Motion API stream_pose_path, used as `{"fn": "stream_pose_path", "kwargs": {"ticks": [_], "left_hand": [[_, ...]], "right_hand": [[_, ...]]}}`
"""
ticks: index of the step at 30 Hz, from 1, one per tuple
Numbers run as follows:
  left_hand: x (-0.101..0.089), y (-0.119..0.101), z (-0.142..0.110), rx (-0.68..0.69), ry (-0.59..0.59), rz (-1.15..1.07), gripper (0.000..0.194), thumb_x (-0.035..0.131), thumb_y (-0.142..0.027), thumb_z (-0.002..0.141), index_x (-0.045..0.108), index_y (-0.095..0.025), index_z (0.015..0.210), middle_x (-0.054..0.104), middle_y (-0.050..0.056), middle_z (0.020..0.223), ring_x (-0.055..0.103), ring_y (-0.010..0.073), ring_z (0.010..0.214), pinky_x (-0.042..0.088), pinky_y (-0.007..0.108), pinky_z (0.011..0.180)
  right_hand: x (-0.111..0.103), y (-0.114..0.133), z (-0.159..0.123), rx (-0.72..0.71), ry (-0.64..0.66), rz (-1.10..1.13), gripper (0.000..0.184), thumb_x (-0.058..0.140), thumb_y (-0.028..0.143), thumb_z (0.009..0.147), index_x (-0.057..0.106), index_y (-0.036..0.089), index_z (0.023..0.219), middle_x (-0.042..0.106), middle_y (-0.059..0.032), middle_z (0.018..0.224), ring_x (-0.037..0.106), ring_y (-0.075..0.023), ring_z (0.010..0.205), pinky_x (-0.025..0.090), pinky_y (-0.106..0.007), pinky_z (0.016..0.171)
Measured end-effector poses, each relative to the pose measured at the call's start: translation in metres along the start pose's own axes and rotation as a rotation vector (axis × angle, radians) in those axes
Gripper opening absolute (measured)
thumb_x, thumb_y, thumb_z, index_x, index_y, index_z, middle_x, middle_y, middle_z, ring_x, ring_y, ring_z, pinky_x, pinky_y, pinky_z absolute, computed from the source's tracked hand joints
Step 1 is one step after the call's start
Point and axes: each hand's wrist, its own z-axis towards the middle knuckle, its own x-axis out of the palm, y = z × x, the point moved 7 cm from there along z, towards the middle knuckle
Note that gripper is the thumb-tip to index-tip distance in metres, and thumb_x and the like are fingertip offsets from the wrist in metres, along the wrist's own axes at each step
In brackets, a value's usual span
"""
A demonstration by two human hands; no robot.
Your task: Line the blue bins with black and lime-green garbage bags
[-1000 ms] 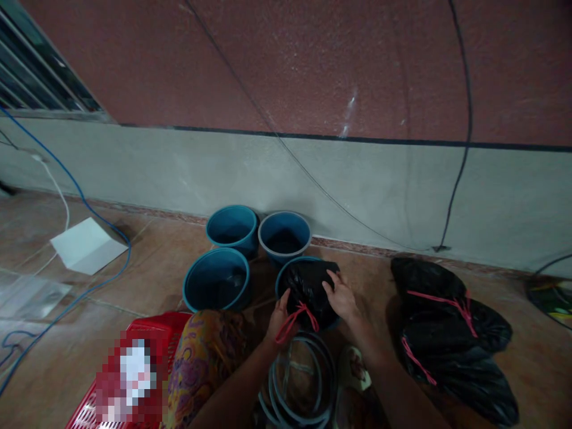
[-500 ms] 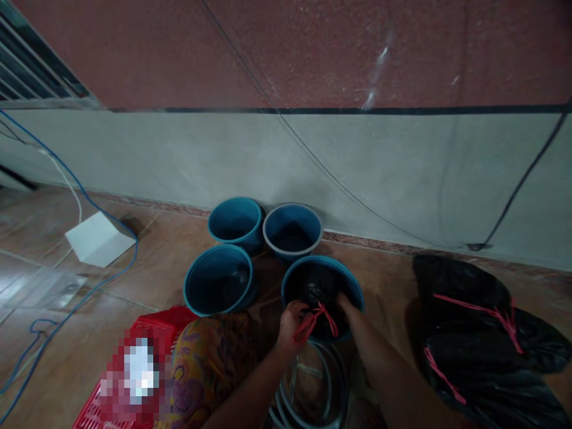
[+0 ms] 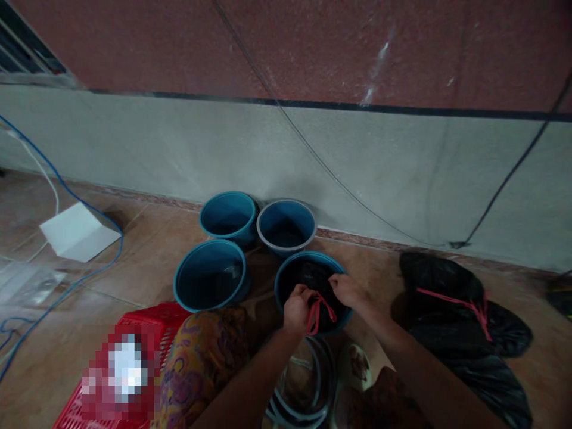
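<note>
Bucket (image 3: 309, 255) holds a black bag (image 3: 313, 274), apparently pinched by fingers (image 3: 336, 282) of left hand (image 3: 297, 308) and right hand (image 3: 351, 291).

Thin, creased plastic with a soft gloss is seen in the black bags (image 3: 491, 381). The buckets (image 3: 196, 261) are formed of smooth plastic, the red basket (image 3: 173, 317) of slotted, shinier plastic. The wall (image 3: 313, 53) is coated in rough, mostly matt paint; the floor (image 3: 143, 281) is laid in smooth tiles.

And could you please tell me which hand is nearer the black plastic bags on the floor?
Right: the right hand is left of the bags, over a round blue plastic bucket; the left hand is over it too, farther left.
</note>
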Motion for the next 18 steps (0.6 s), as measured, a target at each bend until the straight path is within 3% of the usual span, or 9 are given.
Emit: {"fn": "stream_pose_path", "kwargs": {"ticks": [3,6,10,14,18], "left_hand": [[0.004,-0.001,0.009,-0.006,0.023,0.013,0.019,0.053,-0.015,0.081,0.071,-0.018,0.084,0.064,0.005,0.092,0.06,0.0161,0.084,0.047,0.027,0.079],[-0.002,-0.006,0.011,0.007,0.029,-0.114,0.018,0.052,-0.015,0.082,0.07,-0.016,0.082,0.066,0.005,0.085,0.061,0.0154,0.08,0.047,0.026,0.076],[-0.018,-0.018,0.01,0.044,0.108,-0.203,0.018,0.05,-0.016,0.081,0.069,-0.016,0.082,0.068,0.003,0.078,0.061,0.013,0.073,0.046,0.022,0.068],[-0.037,-0.035,0.009,0.122,0.165,-0.158,0.017,0.051,-0.016,0.079,0.068,-0.016,0.084,0.068,0.002,0.079,0.06,0.0131,0.073,0.045,0.022,0.068],[-0.046,-0.037,0.008,0.122,0.194,-0.12,0.018,0.05,-0.015,0.079,0.068,-0.016,0.083,0.068,0.003,0.079,0.06,0.0132,0.073,0.045,0.022,0.068]], "right_hand": [[0.001,0.008,-0.022,-0.099,0.099,0.18,0.025,0.05,0.014,0.082,0.068,0.018,0.098,0.071,-0.0065,0.099,0.066,-0.0178,0.091,0.048,-0.028,0.082],[0.009,0.022,-0.045,-0.152,0.148,0.413,0.031,0.056,0.012,0.071,0.066,0.018,0.1,0.073,-0.0035,0.088,0.067,-0.016,0.078,0.049,-0.025,0.071],[0.0,0.046,-0.067,-0.158,-0.003,0.493,0.022,0.056,0.02,0.072,0.067,0.021,0.091,0.071,-0.0014,0.075,0.064,-0.0149,0.065,0.046,-0.024,0.061],[-0.021,0.065,-0.082,-0.188,-0.122,0.502,0.018,0.05,0.028,0.077,0.066,0.021,0.08,0.067,-0.0017,0.069,0.059,-0.0146,0.059,0.042,-0.025,0.056],[-0.03,0.059,-0.08,-0.182,-0.242,0.53,0.015,0.053,0.03,0.075,0.063,0.021,0.07,0.063,-0.0008,0.064,0.057,-0.0149,0.061,0.041,-0.026,0.059]]}}
